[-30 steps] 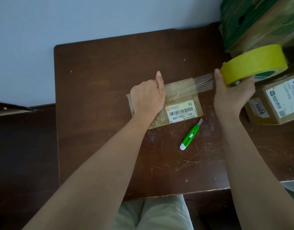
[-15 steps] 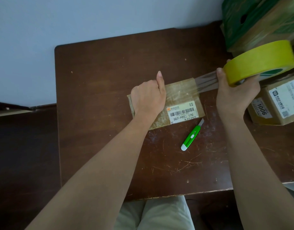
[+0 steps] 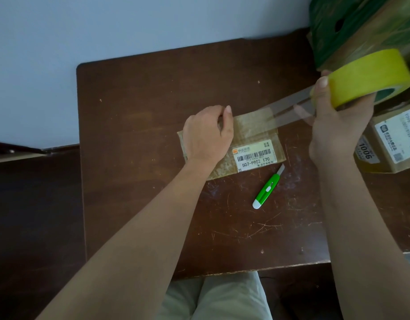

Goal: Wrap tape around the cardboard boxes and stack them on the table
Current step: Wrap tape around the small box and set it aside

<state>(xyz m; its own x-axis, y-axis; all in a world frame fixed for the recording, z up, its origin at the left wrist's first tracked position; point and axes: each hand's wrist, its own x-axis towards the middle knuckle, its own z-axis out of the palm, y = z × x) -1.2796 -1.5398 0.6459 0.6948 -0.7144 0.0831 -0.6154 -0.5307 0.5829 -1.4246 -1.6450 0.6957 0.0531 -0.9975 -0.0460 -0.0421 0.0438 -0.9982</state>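
A small flat cardboard box (image 3: 252,135) with a white barcode label lies in the middle of the brown table (image 3: 141,181). My left hand (image 3: 208,135) rests on the box's left half, fingers curled over its far edge. My right hand (image 3: 335,128) grips a yellow roll of tape (image 3: 370,76), lifted to the right of the box. A clear strip of tape (image 3: 291,109) stretches from the roll down to the box's top.
A green utility knife (image 3: 267,189) lies just in front of the box. A labelled cardboard box (image 3: 393,144) stands at the right edge, a green printed carton (image 3: 352,26) behind it. A pale wall runs along the table's far and left sides.
My right hand has pulled the roll up and to the right, so the clear strip is longer. My left hand stays on the box.
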